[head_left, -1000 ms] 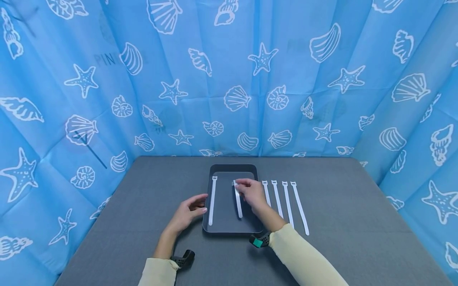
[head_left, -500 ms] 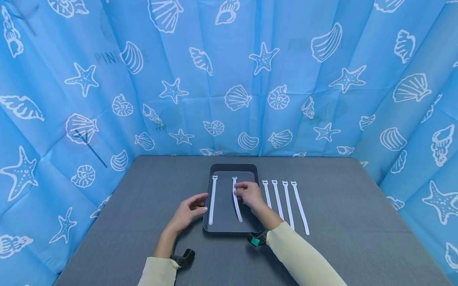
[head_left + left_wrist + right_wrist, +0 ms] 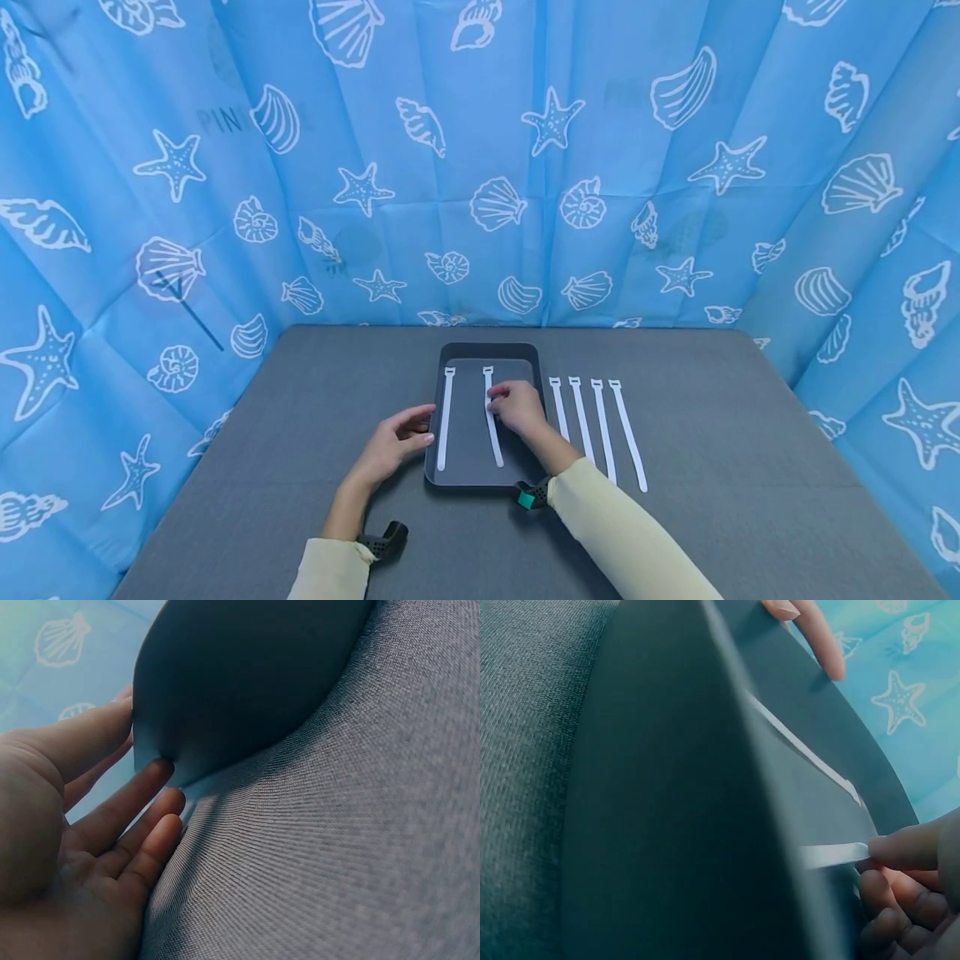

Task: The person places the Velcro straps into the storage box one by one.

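My right hand (image 3: 521, 408) pinches a white cable strap (image 3: 492, 433) with a slotted head, over the middle of a dark grey tray (image 3: 468, 479). In the right wrist view, thumb and fingertips grip this strap (image 3: 832, 856) and part of it is hidden by the tray wall. Another white strap (image 3: 446, 425) lies along the tray's left side. At the tray's left wall is my left hand (image 3: 388, 448), its fingers loosely bent. The left wrist view shows fingertips (image 3: 161, 769) against the tray's outer wall (image 3: 247, 682) and the thumb at its rim.
Several more white straps (image 3: 581, 408) lie side by side on the grey cloth-covered table (image 3: 697, 417), right of the tray and partly behind the right forearm. A blue shell-print curtain (image 3: 480, 167) hangs behind the table.
The right hand has shifted slightly left with the pinched strap. The strap's head has moved up and left, and more of it shows. The left hand stays at the tray.
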`<move>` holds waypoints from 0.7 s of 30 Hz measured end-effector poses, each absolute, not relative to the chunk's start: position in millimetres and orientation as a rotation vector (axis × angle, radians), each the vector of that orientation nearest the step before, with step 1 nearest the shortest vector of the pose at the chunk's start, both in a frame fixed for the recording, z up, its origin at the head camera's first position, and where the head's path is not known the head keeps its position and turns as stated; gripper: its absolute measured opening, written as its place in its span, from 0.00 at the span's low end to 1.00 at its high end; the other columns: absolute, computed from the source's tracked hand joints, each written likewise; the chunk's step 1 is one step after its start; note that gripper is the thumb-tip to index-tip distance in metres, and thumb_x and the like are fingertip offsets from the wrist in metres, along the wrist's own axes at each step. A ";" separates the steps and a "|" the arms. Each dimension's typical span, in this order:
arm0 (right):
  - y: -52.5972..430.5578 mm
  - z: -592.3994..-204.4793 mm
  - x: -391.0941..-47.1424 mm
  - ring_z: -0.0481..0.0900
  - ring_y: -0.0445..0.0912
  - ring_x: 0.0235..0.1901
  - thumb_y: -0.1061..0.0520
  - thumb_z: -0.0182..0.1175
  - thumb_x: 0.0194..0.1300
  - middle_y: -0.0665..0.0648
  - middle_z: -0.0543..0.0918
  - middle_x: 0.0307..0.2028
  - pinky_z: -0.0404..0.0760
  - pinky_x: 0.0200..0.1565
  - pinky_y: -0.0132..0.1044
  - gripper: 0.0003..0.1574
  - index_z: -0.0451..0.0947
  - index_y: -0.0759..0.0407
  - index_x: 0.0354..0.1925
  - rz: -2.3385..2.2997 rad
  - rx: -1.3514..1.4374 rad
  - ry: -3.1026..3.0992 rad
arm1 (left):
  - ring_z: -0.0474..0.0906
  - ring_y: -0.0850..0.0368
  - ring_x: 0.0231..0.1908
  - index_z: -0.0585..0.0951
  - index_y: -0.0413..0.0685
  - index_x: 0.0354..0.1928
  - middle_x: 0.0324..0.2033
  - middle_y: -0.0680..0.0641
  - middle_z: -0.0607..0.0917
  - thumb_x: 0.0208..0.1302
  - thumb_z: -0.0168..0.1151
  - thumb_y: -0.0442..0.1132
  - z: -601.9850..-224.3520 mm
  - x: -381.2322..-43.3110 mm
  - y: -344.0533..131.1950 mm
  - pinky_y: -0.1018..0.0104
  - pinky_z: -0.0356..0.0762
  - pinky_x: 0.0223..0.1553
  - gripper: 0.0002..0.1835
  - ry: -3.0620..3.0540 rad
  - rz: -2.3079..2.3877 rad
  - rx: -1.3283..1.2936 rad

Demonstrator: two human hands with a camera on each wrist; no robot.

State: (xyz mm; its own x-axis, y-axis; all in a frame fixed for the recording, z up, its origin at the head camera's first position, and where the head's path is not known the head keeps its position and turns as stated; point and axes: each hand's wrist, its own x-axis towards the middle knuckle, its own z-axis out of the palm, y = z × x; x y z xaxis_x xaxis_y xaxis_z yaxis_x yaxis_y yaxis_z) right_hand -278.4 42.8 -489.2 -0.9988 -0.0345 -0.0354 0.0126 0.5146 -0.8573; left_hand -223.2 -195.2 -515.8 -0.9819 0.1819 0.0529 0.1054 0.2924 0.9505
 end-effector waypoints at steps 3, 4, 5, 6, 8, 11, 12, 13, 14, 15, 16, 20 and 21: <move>42.1 -489.8 -279.0 0.81 0.44 0.29 0.67 0.65 0.60 0.56 0.84 0.36 0.79 0.32 0.37 0.10 0.85 0.62 0.42 -1.426 -0.056 2.746 | 0.76 0.51 0.49 0.77 0.54 0.62 0.51 0.49 0.81 0.62 0.67 0.37 -515.6 -223.1 -195.2 0.56 0.72 0.50 0.25 2.475 1.807 0.277; 42.0 -489.6 -278.9 0.80 0.44 0.30 0.67 0.65 0.60 0.56 0.84 0.35 0.79 0.32 0.37 0.11 0.85 0.62 0.42 -1.398 -0.069 2.761 | 0.76 0.51 0.49 0.77 0.54 0.62 0.51 0.49 0.81 0.62 0.67 0.37 -515.6 -223.2 -195.2 0.56 0.72 0.50 0.25 2.475 1.807 0.278; 41.8 -489.6 -278.9 0.80 0.44 0.30 0.66 0.65 0.59 0.55 0.84 0.35 0.78 0.33 0.37 0.11 0.85 0.61 0.43 -1.371 -0.079 2.776 | 0.76 0.51 0.49 0.77 0.54 0.62 0.51 0.49 0.81 0.62 0.67 0.37 -515.6 -223.1 -195.2 0.56 0.72 0.50 0.25 2.475 1.808 0.279; 41.7 -489.4 -278.5 0.79 0.44 0.30 0.66 0.65 0.59 0.54 0.83 0.34 0.78 0.33 0.37 0.12 0.85 0.61 0.43 -1.344 -0.089 2.789 | 0.76 0.51 0.49 0.77 0.54 0.62 0.51 0.49 0.81 0.62 0.67 0.37 -515.5 -223.2 -195.1 0.56 0.72 0.50 0.25 2.475 1.808 0.280; 41.5 -488.8 -277.8 0.78 0.44 0.30 0.66 0.66 0.59 0.53 0.82 0.31 0.76 0.33 0.38 0.13 0.85 0.61 0.44 -1.296 -0.112 2.807 | 0.76 0.51 0.49 0.77 0.54 0.62 0.51 0.49 0.81 0.62 0.67 0.36 -515.6 -223.1 -194.9 0.56 0.72 0.50 0.25 2.471 1.813 0.280; 41.2 -487.2 -276.9 0.76 0.44 0.28 0.66 0.67 0.58 0.51 0.80 0.27 0.75 0.32 0.37 0.15 0.84 0.61 0.45 -1.223 -0.150 2.829 | 0.76 0.51 0.49 0.77 0.53 0.62 0.51 0.49 0.81 0.62 0.67 0.35 -516.2 -223.5 -194.8 0.56 0.72 0.50 0.25 2.464 1.821 0.281; 41.2 -486.5 -276.5 0.77 0.44 0.27 0.66 0.67 0.58 0.51 0.80 0.27 0.75 0.32 0.37 0.16 0.84 0.61 0.46 -1.193 -0.165 2.836 | 0.76 0.51 0.49 0.77 0.53 0.62 0.51 0.49 0.81 0.62 0.67 0.35 -516.5 -223.8 -194.8 0.56 0.72 0.50 0.25 2.463 1.821 0.281; 41.3 -485.7 -276.4 0.77 0.44 0.28 0.65 0.68 0.57 0.51 0.80 0.27 0.75 0.32 0.38 0.17 0.84 0.61 0.47 -1.157 -0.179 2.846 | 0.76 0.51 0.49 0.77 0.53 0.62 0.51 0.49 0.81 0.62 0.67 0.35 -516.8 -223.9 -195.0 0.56 0.72 0.50 0.25 2.462 1.822 0.283; 41.5 -484.7 -276.0 0.77 0.44 0.28 0.64 0.68 0.57 0.51 0.80 0.28 0.75 0.32 0.38 0.18 0.84 0.61 0.48 -1.117 -0.187 2.858 | 0.76 0.51 0.49 0.77 0.52 0.62 0.51 0.49 0.81 0.62 0.66 0.35 -517.2 -224.1 -195.1 0.56 0.72 0.50 0.25 2.461 1.821 0.286; 41.7 -483.8 -275.7 0.78 0.45 0.30 0.63 0.69 0.57 0.52 0.81 0.29 0.76 0.34 0.39 0.19 0.83 0.60 0.49 -1.079 -0.192 2.867 | 0.76 0.51 0.49 0.77 0.52 0.62 0.51 0.49 0.81 0.62 0.66 0.35 -517.5 -224.3 -195.3 0.56 0.72 0.51 0.25 2.463 1.820 0.290; 42.1 -482.9 -275.4 0.79 0.46 0.32 0.62 0.70 0.56 0.52 0.82 0.31 0.76 0.36 0.40 0.20 0.83 0.60 0.49 -1.035 -0.196 2.879 | 0.76 0.51 0.49 0.77 0.52 0.62 0.51 0.48 0.81 0.62 0.66 0.35 -517.8 -224.4 -195.4 0.56 0.72 0.51 0.25 2.464 1.818 0.293; 43.0 -479.6 -272.7 0.81 0.52 0.45 0.58 0.72 0.55 0.57 0.84 0.45 0.77 0.46 0.47 0.25 0.82 0.56 0.53 -0.873 -0.210 2.908 | 0.76 0.51 0.49 0.77 0.53 0.62 0.51 0.49 0.81 0.63 0.66 0.35 -517.6 -224.3 -195.9 0.55 0.72 0.51 0.25 2.469 1.813 0.303; 43.1 -479.2 -271.7 0.80 0.53 0.48 0.57 0.72 0.55 0.58 0.83 0.49 0.76 0.48 0.48 0.26 0.82 0.56 0.54 -0.850 -0.214 2.907 | 0.76 0.51 0.49 0.77 0.53 0.62 0.51 0.49 0.81 0.63 0.66 0.36 -517.5 -224.2 -195.9 0.55 0.72 0.51 0.25 2.472 1.811 0.304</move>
